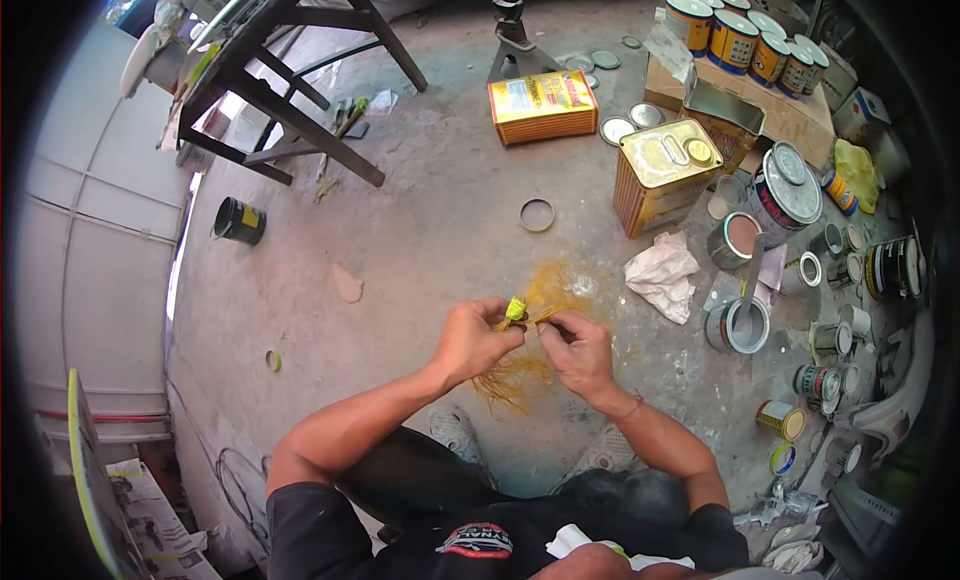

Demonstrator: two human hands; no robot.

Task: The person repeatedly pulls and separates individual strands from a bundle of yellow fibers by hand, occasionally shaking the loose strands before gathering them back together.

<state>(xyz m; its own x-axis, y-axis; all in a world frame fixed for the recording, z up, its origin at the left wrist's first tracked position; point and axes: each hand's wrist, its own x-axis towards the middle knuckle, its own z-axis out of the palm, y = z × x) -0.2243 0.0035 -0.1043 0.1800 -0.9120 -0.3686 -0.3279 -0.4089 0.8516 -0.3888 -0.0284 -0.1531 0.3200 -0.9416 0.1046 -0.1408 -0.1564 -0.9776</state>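
My left hand (474, 340) pinches a small yellow-green roll of tape (515, 310) at its fingertips. My right hand (578, 350) is close beside it, fingers pinched on a thin orange strip (545, 316) that runs from the roll. Both hands hover over a yellow-orange stain (550, 285) on the concrete floor, with loose orange strands (512, 380) hanging below them.
A crumpled white rag (660, 273) lies to the right. Several paint cans (740, 325) and lids crowd the right side. Two large yellow tins (664, 175) (542, 106) stand farther off. A black stand (290, 90) and small black can (240, 221) are at left.
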